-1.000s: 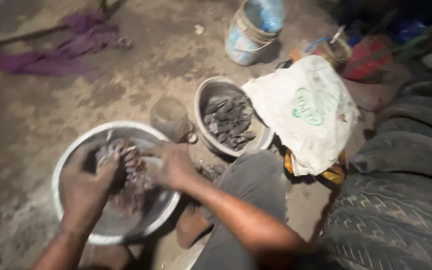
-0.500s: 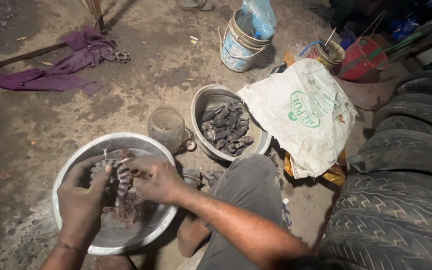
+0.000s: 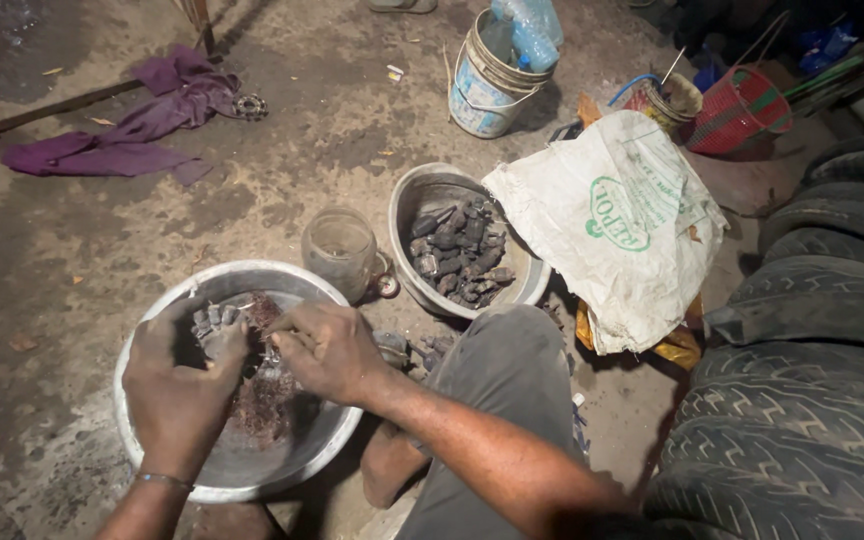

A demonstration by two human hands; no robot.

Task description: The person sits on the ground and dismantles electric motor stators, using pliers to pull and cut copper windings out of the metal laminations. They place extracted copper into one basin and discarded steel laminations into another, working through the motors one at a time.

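Note:
A wide metal basin sits on the dirt floor in front of me, with dark reddish liquid and grime in its bottom. Over it my left hand grips a grimy toothed metal part, a chain or gear piece. My right hand is closed on the other end of that same part, fingers pinched at its edge. Both hands are dirty and hover just above the liquid.
A second metal bowl holds several dark greasy metal parts. A cloudy glass jar stands between the bowls. A white sack, a plastic bucket, a red basket, stacked tyres and a purple rag surround me.
The camera view has shifted slightly. My hands have stayed over the basin, working the toothed part; it now lies more under my left fingers than upright between both hands.

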